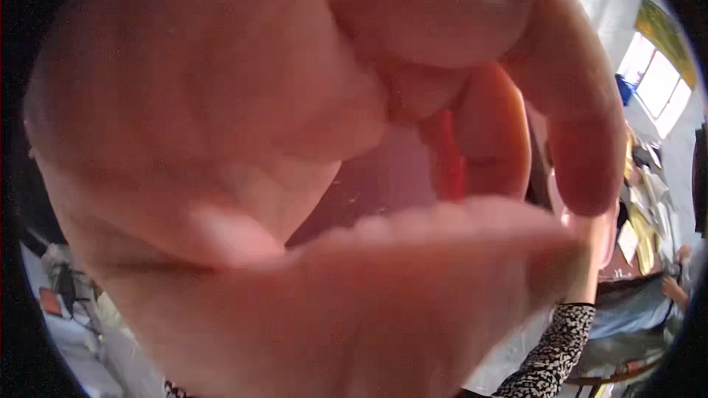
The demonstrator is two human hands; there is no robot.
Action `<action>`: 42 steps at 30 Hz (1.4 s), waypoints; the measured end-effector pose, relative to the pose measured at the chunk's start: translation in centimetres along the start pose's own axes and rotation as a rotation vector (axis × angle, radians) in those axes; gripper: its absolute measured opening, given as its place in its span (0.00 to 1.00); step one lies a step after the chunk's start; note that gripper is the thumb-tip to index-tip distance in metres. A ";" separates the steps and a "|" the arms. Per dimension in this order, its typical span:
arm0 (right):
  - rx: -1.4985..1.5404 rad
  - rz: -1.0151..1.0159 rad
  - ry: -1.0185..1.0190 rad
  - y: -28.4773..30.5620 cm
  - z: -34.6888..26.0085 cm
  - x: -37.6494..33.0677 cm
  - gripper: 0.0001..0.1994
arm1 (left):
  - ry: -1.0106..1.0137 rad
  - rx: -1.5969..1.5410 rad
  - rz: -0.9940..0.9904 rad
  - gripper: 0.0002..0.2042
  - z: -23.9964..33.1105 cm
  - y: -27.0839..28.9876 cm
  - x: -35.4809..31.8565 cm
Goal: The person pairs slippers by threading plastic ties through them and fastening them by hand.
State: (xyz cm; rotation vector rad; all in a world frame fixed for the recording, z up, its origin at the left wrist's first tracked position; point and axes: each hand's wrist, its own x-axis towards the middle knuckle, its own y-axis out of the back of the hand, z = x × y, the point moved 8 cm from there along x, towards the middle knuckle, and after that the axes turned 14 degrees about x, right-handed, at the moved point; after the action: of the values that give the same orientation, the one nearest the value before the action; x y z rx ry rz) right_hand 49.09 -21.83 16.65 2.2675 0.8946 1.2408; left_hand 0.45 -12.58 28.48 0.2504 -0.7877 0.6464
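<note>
A hand very close to the camera fills most of the head view; it appears to be my left hand (243,103). Its fingers curve in an arch, apart from the fleshy lower part, and nothing is visible between them. Through the gap shows a mauve surface (383,169), with a narrow red strip (451,155) beside the curled fingers; what the strip belongs to is unclear. At the lower right, my right forearm in a black-and-white patterned sleeve (557,346) reaches upward. Only the wrist end of my right hand (592,269) shows; its fingers are hidden.
Far right, a bright window (660,88) sits in a pale wall below a green-yellow panel. Under it lies a heap of pale and yellow pieces (641,214). Another person's hand (674,291) rests near grey-blue cloth (630,309). Blurred clutter (63,287) lies at the far left.
</note>
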 end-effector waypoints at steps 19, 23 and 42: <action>0.202 -0.119 0.119 -3.4 -9.7 -1.2 0.20 | 0.893 0.897 0.532 0.11 -6.2 17.5 -27.1; 0.118 -0.109 0.174 -3.8 -11.0 -1.3 0.18 | 0.888 1.174 0.576 0.12 -6.1 18.2 -28.5; -0.159 0.072 0.590 -5.5 -17.7 -4.0 0.09 | 0.504 1.778 0.790 0.05 -6.9 15.5 -28.4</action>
State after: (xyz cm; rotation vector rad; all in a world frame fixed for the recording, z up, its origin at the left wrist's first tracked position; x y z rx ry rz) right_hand 30.51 -19.94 20.17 1.8424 0.8645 1.9892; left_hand -20.19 -10.11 2.71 1.3470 0.4461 1.9633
